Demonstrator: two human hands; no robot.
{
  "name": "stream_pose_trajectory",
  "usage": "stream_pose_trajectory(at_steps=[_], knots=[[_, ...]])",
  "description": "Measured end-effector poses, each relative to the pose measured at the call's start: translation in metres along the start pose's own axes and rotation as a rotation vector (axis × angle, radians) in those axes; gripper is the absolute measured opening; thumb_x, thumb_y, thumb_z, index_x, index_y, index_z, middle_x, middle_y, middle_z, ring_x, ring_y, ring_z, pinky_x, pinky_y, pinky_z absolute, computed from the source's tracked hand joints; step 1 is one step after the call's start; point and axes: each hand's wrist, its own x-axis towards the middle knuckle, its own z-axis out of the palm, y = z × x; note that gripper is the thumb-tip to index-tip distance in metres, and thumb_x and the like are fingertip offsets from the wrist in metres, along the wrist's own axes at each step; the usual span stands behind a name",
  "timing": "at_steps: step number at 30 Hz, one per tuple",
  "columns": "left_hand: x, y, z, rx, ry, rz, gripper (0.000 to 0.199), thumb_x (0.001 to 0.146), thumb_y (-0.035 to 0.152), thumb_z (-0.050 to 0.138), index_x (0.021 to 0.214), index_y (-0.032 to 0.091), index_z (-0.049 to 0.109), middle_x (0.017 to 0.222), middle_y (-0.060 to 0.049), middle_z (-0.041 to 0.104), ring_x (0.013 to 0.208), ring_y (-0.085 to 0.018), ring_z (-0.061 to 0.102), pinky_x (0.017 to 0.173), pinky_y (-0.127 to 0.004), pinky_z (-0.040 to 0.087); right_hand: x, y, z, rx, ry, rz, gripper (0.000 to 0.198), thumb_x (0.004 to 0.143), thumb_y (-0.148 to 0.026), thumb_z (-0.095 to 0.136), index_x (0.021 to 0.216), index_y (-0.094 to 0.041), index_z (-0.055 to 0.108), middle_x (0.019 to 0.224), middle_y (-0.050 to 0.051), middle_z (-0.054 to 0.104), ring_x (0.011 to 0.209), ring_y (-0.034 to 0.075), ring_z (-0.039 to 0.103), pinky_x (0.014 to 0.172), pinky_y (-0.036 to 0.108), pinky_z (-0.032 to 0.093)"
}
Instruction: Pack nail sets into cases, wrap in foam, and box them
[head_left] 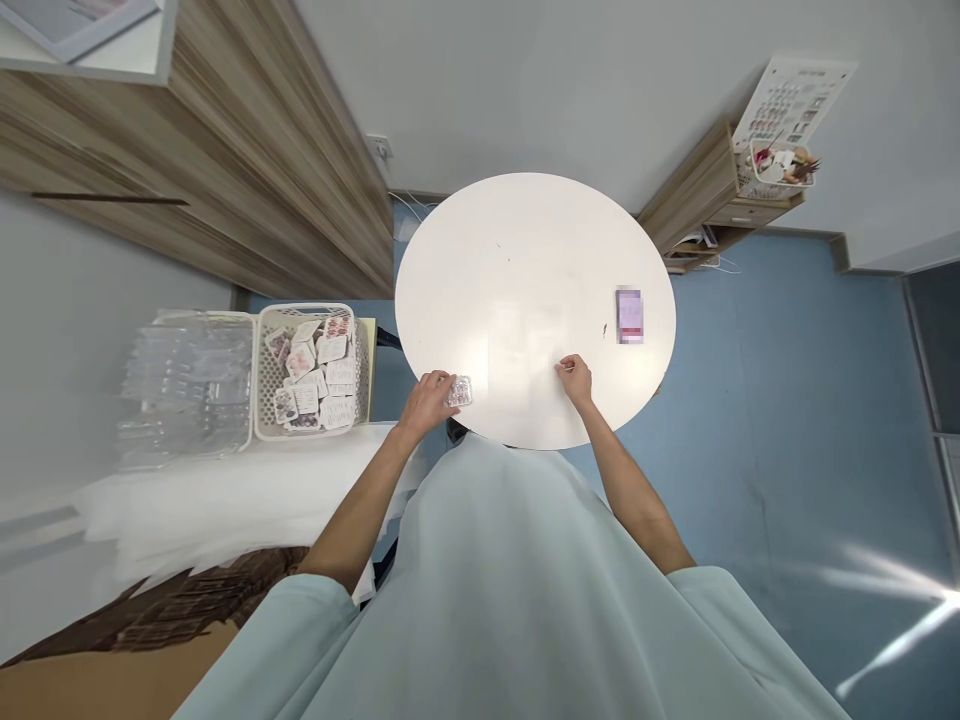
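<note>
At the near left edge of the white round table (525,250), my left hand (427,402) grips a small clear case (460,391) by its left side. Rows of small shiny pieces show through the case, too small to name. My right hand (576,382) is over the near right part of the table, with thumb and fingers pinched together. Whatever is in that pinch, if anything, is too small to make out. Beyond my right hand lies a purple rectangular object (630,316), blurred in the picture.
Left of the table stands a white basket (259,400) of small printed packs, beside another basket with clear plastic cases (195,370). A wood-grain cabinet (300,150) rises at back left. A low wooden cabinet (697,200) at back right bears a small basket (750,180).
</note>
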Motion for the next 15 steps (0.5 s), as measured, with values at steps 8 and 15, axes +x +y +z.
stream_pose_trajectory(at_steps=[8,15], knots=[[0.006,0.038,0.003,-0.089,0.045,0.053,0.069,0.085,0.039,0.078,0.149,0.023,0.057,0.143,-0.015,0.059,0.132,-0.039,0.054,0.110,-0.051,0.052,-0.013,0.010,-0.006,-0.004,-0.002,-0.007,0.021,0.086,-0.037,0.067,0.101,-0.025,0.058,0.110,0.006,0.072,0.085,0.020,0.066,0.082,0.034,0.052],[0.039,0.102,0.027,-0.061,-0.054,0.240,0.060,0.085,0.028,0.075,0.143,0.025,0.060,0.141,-0.013,0.061,0.129,-0.037,0.057,0.105,-0.050,0.054,-0.024,0.017,-0.008,0.035,0.007,0.015,0.025,0.088,-0.036,0.066,0.107,-0.025,0.056,0.113,0.006,0.071,0.083,0.019,0.065,0.081,0.034,0.052]])
